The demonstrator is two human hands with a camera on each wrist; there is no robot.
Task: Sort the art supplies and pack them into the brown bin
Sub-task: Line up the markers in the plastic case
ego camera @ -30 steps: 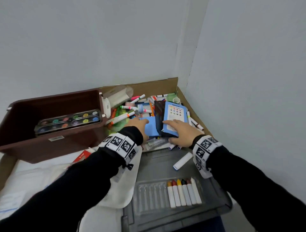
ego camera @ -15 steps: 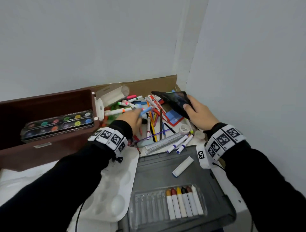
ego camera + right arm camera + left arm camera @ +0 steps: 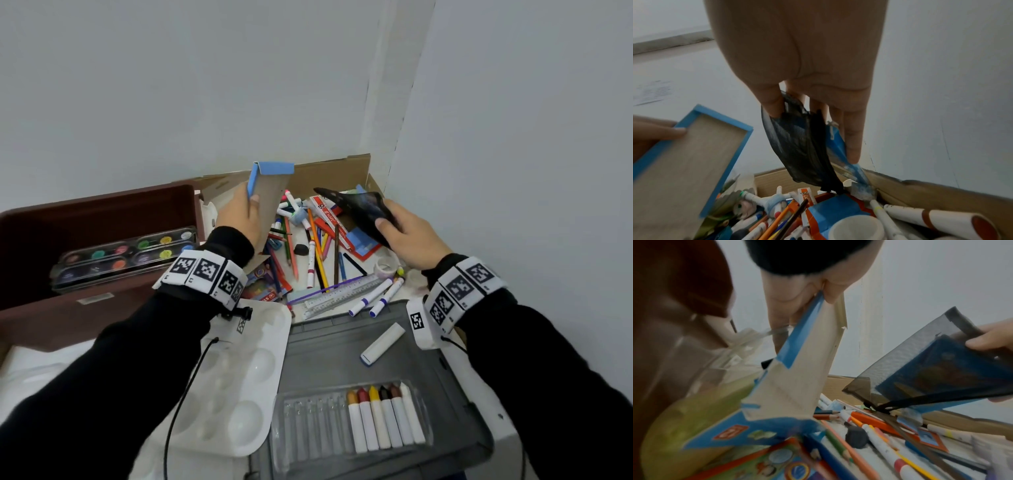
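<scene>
Both hands have lifted clear of the pile — the left hand (image 3: 236, 219) grips a blue-edged box lid (image 3: 269, 192), the right hand (image 3: 407, 236) a black mesh pouch (image 3: 359, 209). Two flat items are separated, ready for the brown bin (image 3: 99, 209) at the bench's left edge.

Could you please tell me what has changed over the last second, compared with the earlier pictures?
The left hand has lifted the blue cardboard box off the pile; the right hand has raised the black mesh pouch. The paint set stays in the brown bin.

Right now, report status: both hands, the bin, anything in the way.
Left hand grips blue cardboard box. Right hand holds black mesh pouch. Brown bin holds paint palette only. Loose markers and pencils unsorted.
</scene>
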